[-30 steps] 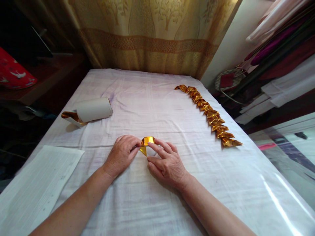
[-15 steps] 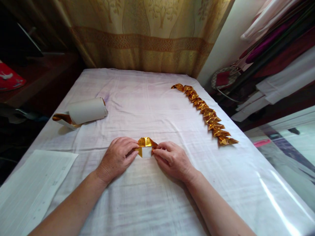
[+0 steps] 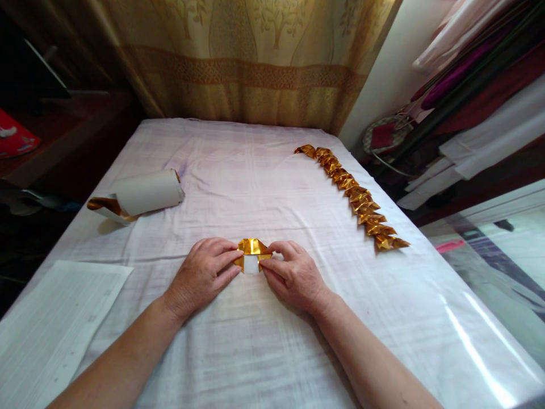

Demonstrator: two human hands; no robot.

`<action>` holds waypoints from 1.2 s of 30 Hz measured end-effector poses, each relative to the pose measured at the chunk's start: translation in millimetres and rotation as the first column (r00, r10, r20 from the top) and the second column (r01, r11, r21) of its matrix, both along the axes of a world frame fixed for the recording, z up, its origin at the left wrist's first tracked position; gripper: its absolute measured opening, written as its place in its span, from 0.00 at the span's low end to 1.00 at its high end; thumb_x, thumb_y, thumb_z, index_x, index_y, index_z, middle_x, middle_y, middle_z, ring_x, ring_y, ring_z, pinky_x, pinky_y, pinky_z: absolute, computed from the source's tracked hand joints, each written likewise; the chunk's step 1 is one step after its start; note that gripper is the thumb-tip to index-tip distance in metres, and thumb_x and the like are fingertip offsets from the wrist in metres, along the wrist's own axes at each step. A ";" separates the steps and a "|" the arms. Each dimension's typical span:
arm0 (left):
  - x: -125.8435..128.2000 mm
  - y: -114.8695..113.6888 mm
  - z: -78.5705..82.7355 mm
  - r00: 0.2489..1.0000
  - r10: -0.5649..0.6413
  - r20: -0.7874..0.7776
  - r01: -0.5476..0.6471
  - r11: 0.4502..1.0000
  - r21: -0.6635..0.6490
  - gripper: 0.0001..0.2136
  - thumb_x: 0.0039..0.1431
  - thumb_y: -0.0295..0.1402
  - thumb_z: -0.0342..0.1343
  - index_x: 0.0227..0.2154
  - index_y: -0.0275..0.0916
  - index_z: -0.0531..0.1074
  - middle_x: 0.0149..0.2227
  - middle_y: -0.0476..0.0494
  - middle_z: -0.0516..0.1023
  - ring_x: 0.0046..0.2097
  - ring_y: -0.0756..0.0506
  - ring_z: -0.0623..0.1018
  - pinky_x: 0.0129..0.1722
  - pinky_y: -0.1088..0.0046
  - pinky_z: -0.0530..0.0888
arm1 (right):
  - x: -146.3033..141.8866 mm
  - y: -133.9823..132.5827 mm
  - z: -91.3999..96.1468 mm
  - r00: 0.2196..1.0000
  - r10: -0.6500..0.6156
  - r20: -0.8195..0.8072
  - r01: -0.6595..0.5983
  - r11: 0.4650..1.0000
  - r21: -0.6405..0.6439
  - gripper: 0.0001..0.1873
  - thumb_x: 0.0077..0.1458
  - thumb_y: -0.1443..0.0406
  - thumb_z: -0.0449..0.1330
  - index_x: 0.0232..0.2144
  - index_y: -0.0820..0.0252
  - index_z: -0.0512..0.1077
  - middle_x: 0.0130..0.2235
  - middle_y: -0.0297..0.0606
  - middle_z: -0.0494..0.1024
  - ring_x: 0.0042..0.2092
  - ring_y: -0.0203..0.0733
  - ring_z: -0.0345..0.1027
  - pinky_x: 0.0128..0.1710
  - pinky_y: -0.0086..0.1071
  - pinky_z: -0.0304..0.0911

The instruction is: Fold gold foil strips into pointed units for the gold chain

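Note:
A small piece of shiny gold paper (image 3: 252,246), white on its reverse, lies partly folded on the white cloth in front of me. Its upper part shows gold, and a white square shows below between two gold flaps. My left hand (image 3: 205,269) pinches the left edge, thumb and fingers close together. At the opposite edge, my right hand (image 3: 293,274) has thumb and forefinger pressed on the right flap. The fingertips hide parts of both side edges.
A row of folded gold paper pieces (image 3: 356,199) runs along the right side of the cloth-covered surface (image 3: 238,182). To the left lie a partly unrolled white-backed gold roll (image 3: 147,192) and a white printed sheet (image 3: 63,318). Hanging clothes (image 3: 489,130) are beyond the right edge.
My right fingers have moved slightly, and the right gold flap now lies flatter and shows more, matching the left one. The left hand keeps its hold. The whole view has shifted a little.

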State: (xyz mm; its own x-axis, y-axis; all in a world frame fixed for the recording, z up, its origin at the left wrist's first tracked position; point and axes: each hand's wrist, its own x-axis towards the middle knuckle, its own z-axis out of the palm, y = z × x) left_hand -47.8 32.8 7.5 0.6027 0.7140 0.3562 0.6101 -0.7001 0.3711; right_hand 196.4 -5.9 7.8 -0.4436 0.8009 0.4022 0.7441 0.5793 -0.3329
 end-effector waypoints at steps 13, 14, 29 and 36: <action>-7.7 -1.7 7.1 0.991 -0.105 -0.085 0.100 0.993 -0.063 0.19 0.56 0.41 0.64 0.51 0.47 0.75 0.53 0.43 0.77 0.54 0.39 0.73 0.60 0.53 0.62 | 0.4 -1.9 6.0 0.995 0.090 -0.032 -0.093 0.990 -0.103 0.14 0.56 0.67 0.61 0.46 0.57 0.74 0.53 0.43 0.76 0.54 0.47 0.67 0.54 0.44 0.62; -7.7 -2.5 7.8 0.991 -0.101 -0.089 0.095 0.993 -0.065 0.18 0.56 0.41 0.64 0.50 0.48 0.76 0.52 0.44 0.77 0.54 0.39 0.74 0.61 0.52 0.61 | 0.4 -2.0 6.8 0.995 0.096 -0.025 -0.099 0.989 -0.110 0.14 0.57 0.67 0.62 0.46 0.56 0.74 0.53 0.43 0.76 0.53 0.47 0.67 0.54 0.44 0.62; 2.1 -5.1 5.9 0.996 -0.030 -0.086 0.035 0.998 0.057 0.09 0.64 0.41 0.57 0.43 0.47 0.78 0.42 0.47 0.82 0.45 0.44 0.78 0.62 0.50 0.58 | -2.7 3.1 6.9 0.986 0.096 0.139 -0.095 0.995 -0.013 0.09 0.60 0.63 0.63 0.43 0.56 0.77 0.49 0.41 0.79 0.48 0.46 0.72 0.47 0.40 0.65; 4.4 -5.3 6.4 0.996 -0.033 -0.087 0.042 0.994 0.103 0.09 0.66 0.41 0.55 0.42 0.47 0.78 0.40 0.49 0.82 0.43 0.45 0.78 0.62 0.52 0.59 | -6.3 2.2 3.3 0.991 0.065 0.119 -0.072 0.996 0.059 0.07 0.64 0.63 0.59 0.40 0.56 0.77 0.47 0.40 0.81 0.46 0.43 0.72 0.45 0.37 0.64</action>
State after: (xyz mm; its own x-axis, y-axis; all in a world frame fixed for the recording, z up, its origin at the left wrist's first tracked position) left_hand -43.5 27.5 13.9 0.6596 0.6521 0.3738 0.6089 -0.7552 0.2429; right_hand 190.1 -3.7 11.1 -0.5434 0.7418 0.3931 0.7334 0.6473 -0.2077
